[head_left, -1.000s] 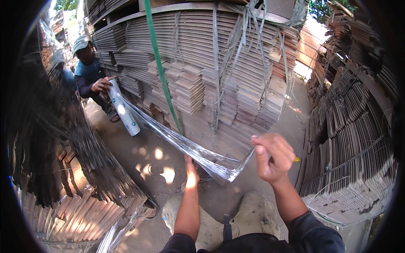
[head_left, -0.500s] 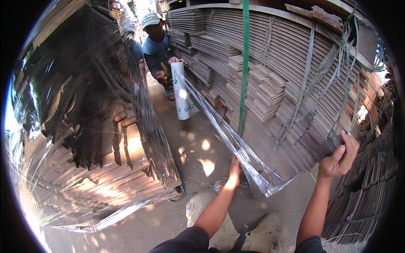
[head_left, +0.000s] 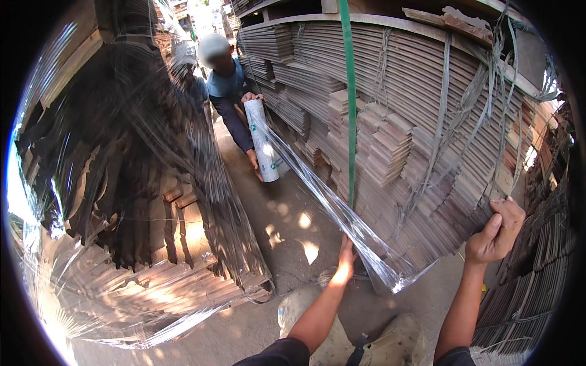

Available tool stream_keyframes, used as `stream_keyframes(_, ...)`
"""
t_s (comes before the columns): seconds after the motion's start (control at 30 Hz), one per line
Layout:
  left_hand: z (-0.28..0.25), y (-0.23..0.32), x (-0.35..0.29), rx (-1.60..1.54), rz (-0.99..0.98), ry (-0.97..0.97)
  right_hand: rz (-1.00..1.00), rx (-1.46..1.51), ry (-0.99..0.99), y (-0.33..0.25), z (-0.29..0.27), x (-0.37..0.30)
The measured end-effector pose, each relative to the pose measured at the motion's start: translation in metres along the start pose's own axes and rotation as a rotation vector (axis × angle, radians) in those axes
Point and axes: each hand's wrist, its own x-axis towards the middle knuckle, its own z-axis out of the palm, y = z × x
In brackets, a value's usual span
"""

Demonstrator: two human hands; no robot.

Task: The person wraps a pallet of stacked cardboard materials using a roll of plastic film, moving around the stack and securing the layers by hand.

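A band of clear stretch film (head_left: 332,198) runs slantwise from a white roll (head_left: 262,143) to the lower corner of a tall stack of brown wooden boards (head_left: 390,177). A co-worker (head_left: 227,82) grips the roll at its top and bottom ends. My left hand (head_left: 345,259) is low at the film's near edge, fingers pointing upward and extended, partly hidden by the film. At the right, my right hand (head_left: 495,235) rests against the stack's near corner, thumb apart and fingers loosely bent, with nothing visible in it.
To the left stands another board stack (head_left: 146,287) wrapped in shiny film. A green strap (head_left: 350,110) hangs down the right stack's face, beside loose plastic ties (head_left: 442,104). More boards (head_left: 519,299) stand at the far right. Between the stacks runs a sunlit-spotted floor (head_left: 287,232).
The co-worker's lower hand has moved down to the roll's bottom end, and the roll tilts slightly more. My hands keep nearly the same places against the film and stack.
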Motion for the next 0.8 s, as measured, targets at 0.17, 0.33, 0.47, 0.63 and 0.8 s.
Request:
stream_keyframes(0.17, -0.005, -0.004, 0.004, 0.000, 0.014, 0.004, 0.013, -0.015, -0.051, -0.002, -0.002, 0.000)
stream_keyframes(0.33, -0.003, -0.006, 0.005, -0.016, 0.004, -0.009, 0.022, -0.007, -0.014, -0.004, 0.000, 0.000)
stream_keyframes(0.47, -0.007, -0.007, 0.007, -0.023, 0.013, 0.016, 0.020, -0.030, -0.035, -0.005, 0.000, 0.001)
stream_keyframes(0.63, 0.003, -0.003, 0.003, -0.051, 0.013, 0.091, 0.017, -0.042, -0.038, -0.003, -0.002, -0.001)
stream_keyframes(0.8, -0.002, -0.002, 0.004, -0.051, 0.028, 0.087, 0.025, -0.021, -0.027, -0.005, 0.000, 0.001)
